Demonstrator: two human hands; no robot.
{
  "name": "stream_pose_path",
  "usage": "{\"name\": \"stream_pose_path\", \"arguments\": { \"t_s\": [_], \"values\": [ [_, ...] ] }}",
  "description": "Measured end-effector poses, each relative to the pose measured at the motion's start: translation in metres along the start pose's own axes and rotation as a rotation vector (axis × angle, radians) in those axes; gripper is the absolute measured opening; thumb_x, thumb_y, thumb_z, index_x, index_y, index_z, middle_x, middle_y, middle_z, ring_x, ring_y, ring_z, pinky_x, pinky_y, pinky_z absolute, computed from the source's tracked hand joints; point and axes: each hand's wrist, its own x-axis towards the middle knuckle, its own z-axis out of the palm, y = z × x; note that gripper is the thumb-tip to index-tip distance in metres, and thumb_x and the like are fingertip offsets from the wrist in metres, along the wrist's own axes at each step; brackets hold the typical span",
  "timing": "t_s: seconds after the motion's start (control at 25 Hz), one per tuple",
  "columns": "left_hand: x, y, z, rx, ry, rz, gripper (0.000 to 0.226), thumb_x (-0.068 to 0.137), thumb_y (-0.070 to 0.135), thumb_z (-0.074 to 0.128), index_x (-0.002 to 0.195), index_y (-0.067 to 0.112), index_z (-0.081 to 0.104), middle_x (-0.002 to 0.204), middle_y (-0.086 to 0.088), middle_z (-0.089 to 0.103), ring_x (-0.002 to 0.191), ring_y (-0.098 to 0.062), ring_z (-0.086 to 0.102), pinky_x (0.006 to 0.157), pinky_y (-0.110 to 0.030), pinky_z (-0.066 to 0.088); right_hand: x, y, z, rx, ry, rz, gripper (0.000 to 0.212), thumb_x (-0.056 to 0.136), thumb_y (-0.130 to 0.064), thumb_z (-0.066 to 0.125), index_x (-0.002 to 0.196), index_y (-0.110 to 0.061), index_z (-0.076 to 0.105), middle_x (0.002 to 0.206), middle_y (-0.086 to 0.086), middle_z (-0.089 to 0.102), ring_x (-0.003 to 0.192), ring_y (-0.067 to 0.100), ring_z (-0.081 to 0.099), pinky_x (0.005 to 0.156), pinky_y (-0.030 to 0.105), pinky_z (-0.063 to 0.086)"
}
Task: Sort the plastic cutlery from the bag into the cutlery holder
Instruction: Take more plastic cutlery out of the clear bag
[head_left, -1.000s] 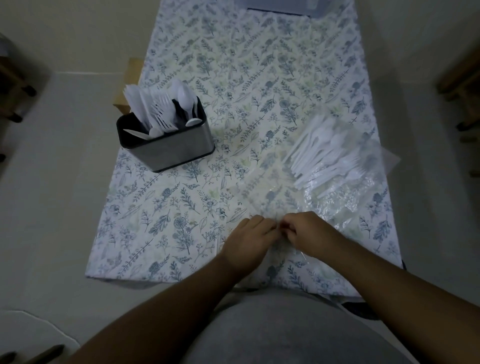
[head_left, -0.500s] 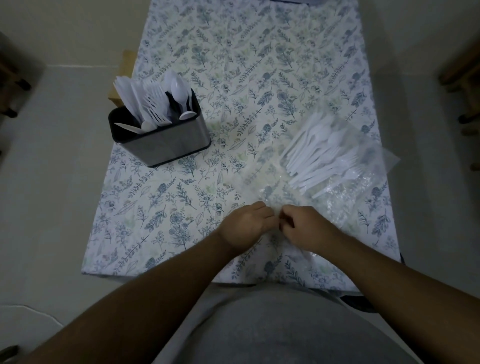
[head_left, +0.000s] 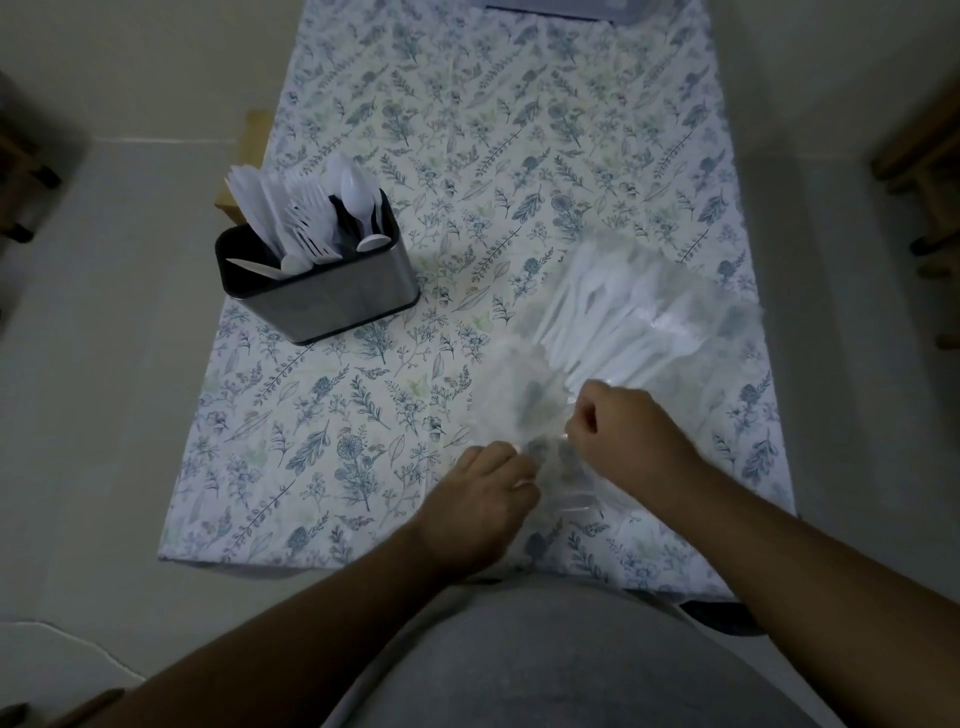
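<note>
Your left hand (head_left: 480, 499) and right hand (head_left: 621, 434) are pinching the clear bag (head_left: 639, 332) mouth at five o'clock, near the table edge (head_left: 363, 564); the cutlery holder (head_left: 317, 280) is sitting well apart at ten o'clock.

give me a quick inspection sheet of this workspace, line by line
surface: table under a floral cloth, dimly lit.
job's things: clear plastic bag of white cutlery lies right of centre; metal cutlery holder stands near the left edge, already holding white knives, forks and spoons, a few lying across its rim.
clutter: a grey flat object at the far edge, cut off by the frame.
grippers: left hand and right hand both closed, pinching the bag's near end.
cables: nothing seen.
surroundings: pale floor all round; wooden furniture legs at the right edge; a wooden piece behind the holder.
</note>
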Motion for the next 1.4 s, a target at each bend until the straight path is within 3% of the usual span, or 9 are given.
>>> {"name": "stream_pose_path", "arguments": {
  "t_s": [0.16, 0.36, 0.48, 0.72, 0.84, 0.96, 1.12, 1.28, 1.4],
  "values": [
    [0.008, 0.003, 0.008, -0.086, -0.038, -0.041, 0.018, 0.084, 0.012, 0.061, 0.098, 0.006, 0.071, 0.111, -0.011, 0.071, 0.110, -0.029, 0.063, 0.094, -0.041, 0.052, -0.014, -0.010, 0.006, 0.006, -0.080, -0.043, 0.008, 0.084, -0.016, 0.063, 0.083, -0.021, 0.057, 0.065, -0.006, 0.057, 0.062, 0.016, 0.058, 0.060, 0.034, 0.052],
    [-0.023, -0.025, -0.009, -0.186, -0.109, -0.148, 0.030, 0.094, 0.034, 0.051, 0.095, 0.012, 0.072, 0.123, -0.002, 0.071, 0.122, -0.018, 0.061, 0.106, -0.030, 0.045, -0.022, -0.018, -0.032, 0.184, 0.412, -0.174, 0.013, 0.081, -0.009, 0.067, 0.087, -0.019, 0.064, 0.070, -0.010, 0.051, 0.058, 0.005, 0.048, 0.053, 0.027, 0.043],
    [-0.012, -0.021, -0.019, -0.198, -0.135, -0.268, 0.042, 0.101, 0.038, 0.035, 0.115, 0.017, 0.069, 0.116, -0.001, 0.072, 0.111, -0.018, 0.063, 0.103, -0.037, 0.045, -0.029, -0.030, -0.025, 0.208, 0.217, -0.159, 0.015, 0.082, -0.009, 0.064, 0.085, -0.023, 0.059, 0.065, -0.008, 0.049, 0.055, 0.007, 0.046, 0.053, 0.031, 0.044],
    [-0.037, -0.046, -0.032, -0.360, -0.341, -0.360, 0.058, 0.102, 0.058, 0.008, 0.149, 0.042, 0.038, 0.161, 0.007, 0.027, 0.150, -0.004, 0.017, 0.121, -0.028, 0.009, -0.040, -0.048, -0.021, 0.288, 0.157, -0.074, 0.021, 0.078, -0.009, 0.068, 0.073, -0.022, 0.052, 0.050, -0.006, 0.046, 0.044, 0.007, 0.039, 0.046, 0.027, 0.040],
    [-0.029, -0.038, -0.049, -0.985, 0.070, -0.855, 0.053, 0.100, 0.058, 0.029, 0.124, 0.029, 0.067, 0.134, 0.003, 0.064, 0.120, 0.007, 0.054, 0.111, -0.029, 0.039, -0.048, -0.076, -0.002, 0.545, -0.078, -0.098, 0.021, 0.082, -0.008, 0.069, 0.075, -0.024, 0.059, 0.057, -0.008, 0.057, 0.051, 0.007, 0.055, 0.053, 0.025, 0.051],
    [-0.017, -0.020, -0.057, -1.367, 0.338, -1.238, 0.036, 0.098, 0.042, 0.057, 0.118, 0.015, 0.070, 0.118, 0.000, 0.073, 0.113, -0.014, 0.066, 0.099, -0.036, 0.049, -0.033, -0.071, 0.001, 0.755, -0.165, -0.028, 0.019, 0.091, -0.011, 0.069, 0.088, -0.030, 0.067, 0.074, -0.009, 0.067, 0.076, 0.017, 0.070, 0.078, 0.037, 0.061],
    [-0.005, -0.020, -0.066, -1.669, 0.618, -1.459, 0.040, 0.090, 0.006, 0.069, 0.126, 0.017, 0.055, 0.111, -0.005, 0.076, 0.101, -0.021, 0.073, 0.088, -0.041, 0.056, 0.008, -0.013, -0.008, 0.179, 0.104, -0.140, 0.034, 0.097, -0.015, 0.061, 0.129, -0.026, 0.062, 0.140, 0.001, 0.058, 0.135, 0.018, 0.046, 0.113, 0.036, 0.040],
    [0.000, -0.016, -0.073, -0.869, 0.833, -1.340, 0.063, 0.092, 0.007, 0.065, 0.144, 0.022, 0.035, 0.130, 0.001, 0.055, 0.117, -0.017, 0.057, 0.097, -0.039, 0.051, 0.031, 0.039, 0.008, -0.200, -0.008, -0.124, 0.064, 0.102, -0.023, 0.052, 0.159, -0.028, 0.025, 0.169, 0.003, 0.021, 0.153, 0.028, 0.019, 0.123, 0.046, 0.021],
    [0.006, -0.015, -0.058, -0.164, 0.427, -0.932, 0.063, 0.093, 0.028, 0.065, 0.149, 0.029, 0.036, 0.160, 0.005, 0.029, 0.150, -0.019, 0.020, 0.121, -0.043, 0.017, 0.035, 0.048, 0.018, -0.207, 0.116, -0.145, 0.066, 0.098, -0.021, 0.061, 0.157, -0.018, 0.033, 0.156, 0.009, 0.043, 0.136, 0.033, 0.041, 0.108, 0.048, 0.039]
  ]
}}
